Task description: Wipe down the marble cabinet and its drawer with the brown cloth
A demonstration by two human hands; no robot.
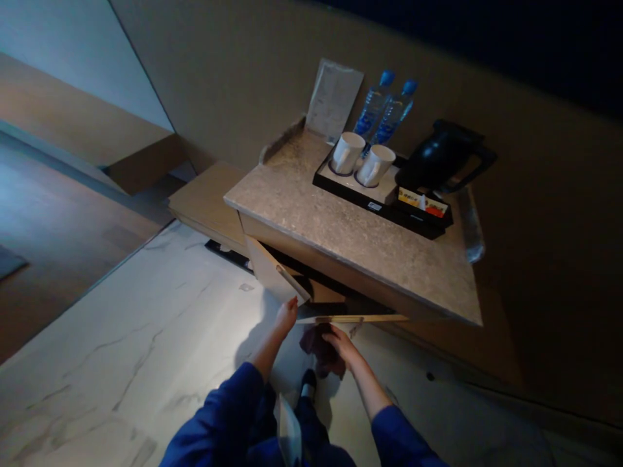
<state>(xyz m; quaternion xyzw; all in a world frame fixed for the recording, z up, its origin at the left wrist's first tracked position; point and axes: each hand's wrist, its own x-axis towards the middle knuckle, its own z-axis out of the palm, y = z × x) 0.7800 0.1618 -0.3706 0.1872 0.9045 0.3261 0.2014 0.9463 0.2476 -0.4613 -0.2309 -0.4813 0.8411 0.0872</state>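
Note:
Below the stone countertop [302,201], two cabinet doors stand partly open. My left hand [287,314] is closed on the lower edge of the left cabinet door [272,269]. In my right hand [341,342] is a dark maroon cloth [321,350], hanging down just in front of the right cabinet door [379,318]. The fingers of that hand are near the door's top edge; whether they touch it I cannot tell. Between the doors the cabinet's inside shows, with a dark rounded shape that I cannot make out.
On the countertop a black tray [350,198] holds two white mugs [348,154], a box of sachets [422,202] and a black kettle [440,155]. Two water bottles [374,107] and a sign [333,97] stand behind. A low wooden ledge [209,194] adjoins on the left, above the marble floor [146,318].

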